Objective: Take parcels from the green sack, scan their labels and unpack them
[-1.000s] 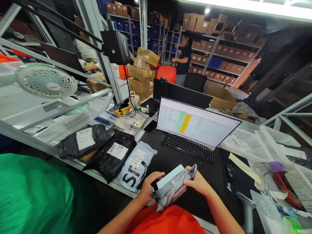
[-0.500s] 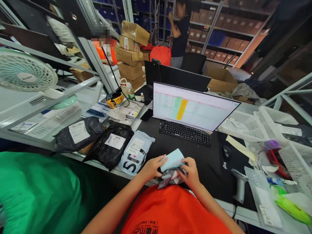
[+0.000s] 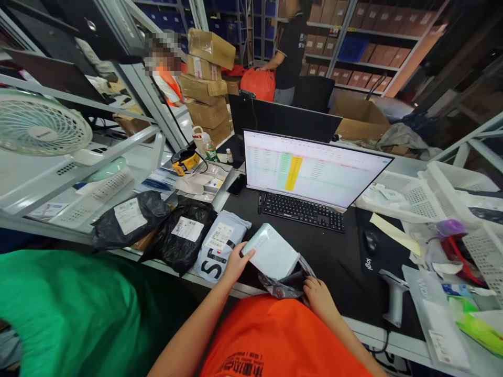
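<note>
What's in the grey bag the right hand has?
A pale blue box sticks out at the mouth of the grey plastic bag; its lower edge seems tucked in. The left hand holds the box, the right hand the bag. Crumpled plastic hides anything deeper.

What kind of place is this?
It looks like a work desk in a warehouse. Behind it are shelves of brown boxes. Nearby lie bags with white labels, and what looks like a scanner.
</note>
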A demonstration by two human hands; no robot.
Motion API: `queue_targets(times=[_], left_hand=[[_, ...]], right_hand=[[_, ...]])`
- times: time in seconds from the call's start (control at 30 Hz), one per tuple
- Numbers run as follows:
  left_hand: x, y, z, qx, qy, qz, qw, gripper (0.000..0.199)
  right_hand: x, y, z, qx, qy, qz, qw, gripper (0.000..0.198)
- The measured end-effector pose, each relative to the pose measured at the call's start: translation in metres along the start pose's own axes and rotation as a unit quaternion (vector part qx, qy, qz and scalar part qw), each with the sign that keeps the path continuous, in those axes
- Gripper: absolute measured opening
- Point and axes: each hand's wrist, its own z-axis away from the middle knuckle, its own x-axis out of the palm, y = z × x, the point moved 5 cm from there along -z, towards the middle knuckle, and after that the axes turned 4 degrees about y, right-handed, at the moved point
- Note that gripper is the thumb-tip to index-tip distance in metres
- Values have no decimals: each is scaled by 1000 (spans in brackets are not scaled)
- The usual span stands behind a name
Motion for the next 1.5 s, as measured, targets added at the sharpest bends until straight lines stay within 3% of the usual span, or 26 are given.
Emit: queue_targets(times=[0.1, 0.2, 0.3, 0.47, 0.53, 0.63, 0.77, 0.87, 0.97, 1.03, 1.1, 1.17, 1.23, 1.27, 1.3, 1.33, 1.4, 1.43, 1.5], left_hand=[[-12, 2, 7, -98, 58, 221, 969, 45], [-15, 21, 20, -82, 55, 386, 917, 54], [-3, 35, 39, -79, -7, 457, 886, 69], [35, 22, 68, -145, -94, 491, 854, 64], [51, 11, 75, -164, -125, 470, 858, 64], [74, -5, 79, -186, -184, 405, 876, 70], [84, -15, 83, -202, -274, 329, 881, 74], [67, -10, 78, -185, -284, 327, 882, 80], [43, 9, 67, -127, -249, 333, 901, 88], [40, 23, 62, -91, -269, 287, 915, 90], [47, 33, 59, -57, -284, 211, 934, 87], [55, 34, 53, -19, -245, 148, 958, 81], [59, 27, 44, -2, -173, 123, 977, 78], [59, 21, 40, -4, -140, 123, 983, 78], [57, 15, 36, -8, -107, 126, 986, 77], [55, 9, 32, -15, -75, 131, 988, 76], [48, -1, 26, -32, -25, 139, 990, 71], [45, -5, 25, -38, -6, 141, 989, 69], [41, -8, 23, -44, 15, 144, 988, 68]], right_hand=[[15, 1, -12, 18, -26, -17, 999, 17], [25, -1, -22, -34, -41, -126, 991, 37], [24, -3, -29, -61, -49, -230, 970, 52], [-16, 0, -39, 28, 19, -373, 927, 42], [-34, -5, -45, 38, 58, -486, 871, 62], [-44, -17, -60, 76, 81, -644, 757, 94], [-31, -19, -67, 215, 109, -727, 643, 78], [-31, -5, -56, 243, 142, -752, 596, 68], [-44, 5, -44, 192, 142, -761, 604, 61], [-55, 2, -40, 140, 122, -747, 638, 60], [-62, -1, -38, 104, 93, -707, 693, 62], [-64, 11, -31, 115, 104, -616, 772, 61], [-66, 48, -10, 180, 198, -458, 848, 61], [-67, 74, 9, 229, 269, -357, 865, 63], [-67, 101, 31, 290, 329, -264, 859, 67], [-64, 130, 57, 373, 365, -183, 833, 70], [-54, 182, 107, 537, 380, -93, 747, 66], [-48, 203, 124, 577, 352, -101, 730, 60], [-42, 233, 141, 590, 292, -140, 740, 45]])
